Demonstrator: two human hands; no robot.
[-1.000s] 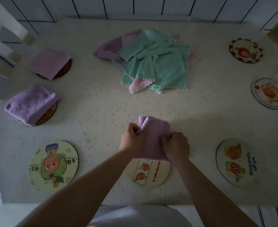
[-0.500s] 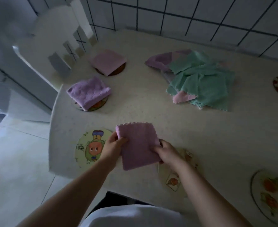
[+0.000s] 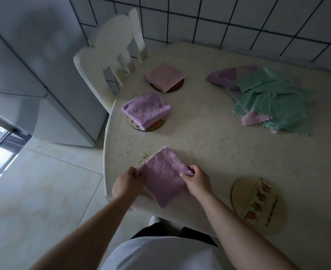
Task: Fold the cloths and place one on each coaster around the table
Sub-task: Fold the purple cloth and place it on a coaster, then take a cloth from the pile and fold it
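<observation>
A folded purple cloth (image 3: 163,175) is held over a round coaster (image 3: 142,160) at the table's left front edge; only a sliver of that coaster shows. My left hand (image 3: 128,182) pinches the cloth's left corner and my right hand (image 3: 196,179) pinches its right corner. Further back, a folded purple cloth (image 3: 146,110) lies on a coaster (image 3: 157,125), and a folded pink cloth (image 3: 164,76) lies on a dark coaster (image 3: 177,87). A pile of unfolded green, purple and pink cloths (image 3: 270,100) sits mid-table.
A bare coaster with a printed strip (image 3: 255,201) lies to the right of my hands. A white chair (image 3: 110,61) stands at the table's left far side. The cream table (image 3: 209,145) backs onto a tiled wall. A grey cabinet (image 3: 34,75) stands left.
The view swung left. Both hands carried the folded purple cloth leftward from the table's front middle to above the left front coaster, now mostly covered.
</observation>
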